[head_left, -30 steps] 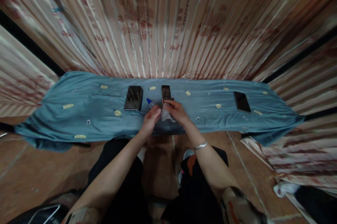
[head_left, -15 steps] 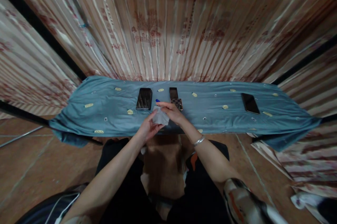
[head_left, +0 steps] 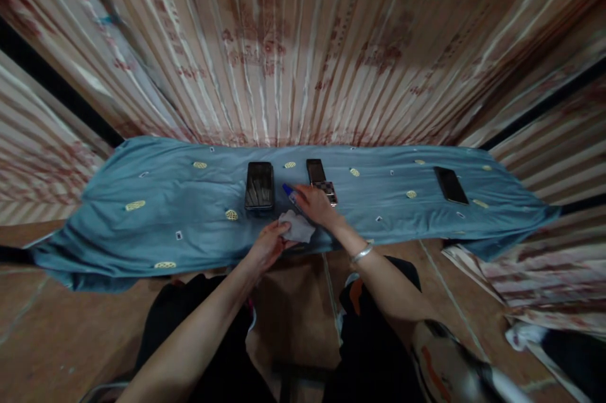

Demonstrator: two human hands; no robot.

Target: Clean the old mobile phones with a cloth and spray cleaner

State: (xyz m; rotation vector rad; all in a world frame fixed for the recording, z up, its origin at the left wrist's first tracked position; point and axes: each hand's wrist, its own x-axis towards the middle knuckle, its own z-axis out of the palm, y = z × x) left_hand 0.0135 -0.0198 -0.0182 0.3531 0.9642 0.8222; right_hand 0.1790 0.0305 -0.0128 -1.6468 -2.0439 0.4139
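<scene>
My left hand (head_left: 271, 244) pinches a crumpled white cloth or tissue (head_left: 296, 227) between thumb and fingers, just over the front edge of the covered table. Close by, my right hand (head_left: 316, 204) has its fingers closed around a small tube-like thing with a blue end (head_left: 287, 189); its pale body is partly covered by the fingers, so its exact kind is unclear. Left of it lies a thick black phone-like device (head_left: 259, 185) with a glossy face. Behind my right hand rests an unfolded dark case (head_left: 315, 170) with a checkered lower half, partly hidden by the hand.
A dark smartphone (head_left: 451, 185) lies toward the right end of the table. The blue cloth (head_left: 189, 201) with yellow prints hangs over the table's edges. Pleated curtains (head_left: 265, 74) stand behind, and dark poles (head_left: 61, 81) slant at both sides.
My right hand has let go of the white cloth and closed on the blue-ended tube. My left hand keeps the cloth, now slightly lower. The view has shifted a little.
</scene>
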